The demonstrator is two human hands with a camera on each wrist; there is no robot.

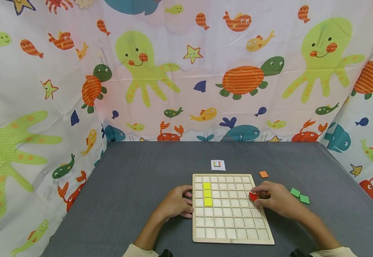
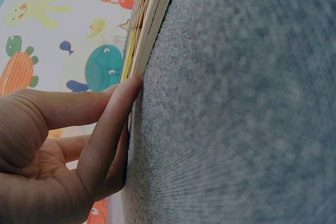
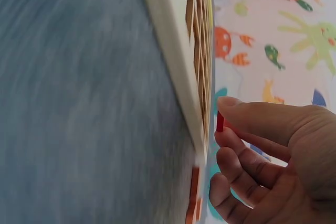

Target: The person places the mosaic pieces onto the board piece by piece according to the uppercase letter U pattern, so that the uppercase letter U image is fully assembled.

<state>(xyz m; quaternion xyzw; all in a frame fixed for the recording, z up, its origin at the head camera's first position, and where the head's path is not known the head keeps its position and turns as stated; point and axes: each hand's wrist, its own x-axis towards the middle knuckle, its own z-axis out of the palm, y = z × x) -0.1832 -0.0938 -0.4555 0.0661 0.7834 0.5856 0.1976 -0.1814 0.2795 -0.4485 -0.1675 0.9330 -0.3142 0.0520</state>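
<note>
A wooden grid board (image 1: 225,243) lies on the table, with three yellow tiles (image 1: 207,202) in a column near its left side. My left hand (image 1: 176,202) rests against the board's left edge; in the left wrist view its fingertips (image 2: 135,83) touch the side of the frame. Over the board's right edge my right hand (image 1: 278,199) pinches a red tile (image 1: 253,196) between thumb and fingers. Seen edge-on in the right wrist view, the red tile (image 3: 220,121) is held apart from the board.
A small pattern card (image 1: 218,165) lies behind the board. An orange tile (image 1: 263,174) is off its back right corner, and two green tiles (image 1: 304,199) lie right of the right hand. A printed sea-animal cloth (image 1: 186,75) hangs behind the grey tabletop (image 1: 148,164).
</note>
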